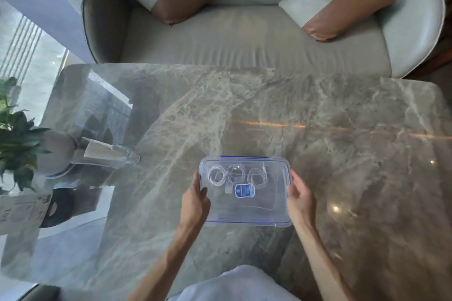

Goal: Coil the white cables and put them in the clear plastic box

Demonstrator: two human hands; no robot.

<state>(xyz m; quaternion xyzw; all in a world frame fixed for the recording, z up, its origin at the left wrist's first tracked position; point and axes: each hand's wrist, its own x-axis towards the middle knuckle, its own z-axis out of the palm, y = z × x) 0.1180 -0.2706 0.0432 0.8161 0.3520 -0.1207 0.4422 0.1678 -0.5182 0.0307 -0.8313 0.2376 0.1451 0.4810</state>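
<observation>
The clear plastic box point(264, 212) with blue clips sits on the marble table, its lid on top and a blue label on the lid. Through the lid I see three coiled white cables point(236, 174) lying side by side in the far half of the box. My left hand point(195, 199) grips the box's left edge, thumb on the lid. My right hand point(299, 199) holds the right edge in the same way.
The grey marble table point(342, 129) stretches wide around the box. A clear glass point(110, 153) lies or stands at the left edge, beside a potted plant point(17, 134). A pale sofa point(244, 39) with two cushions stands beyond the table's far edge.
</observation>
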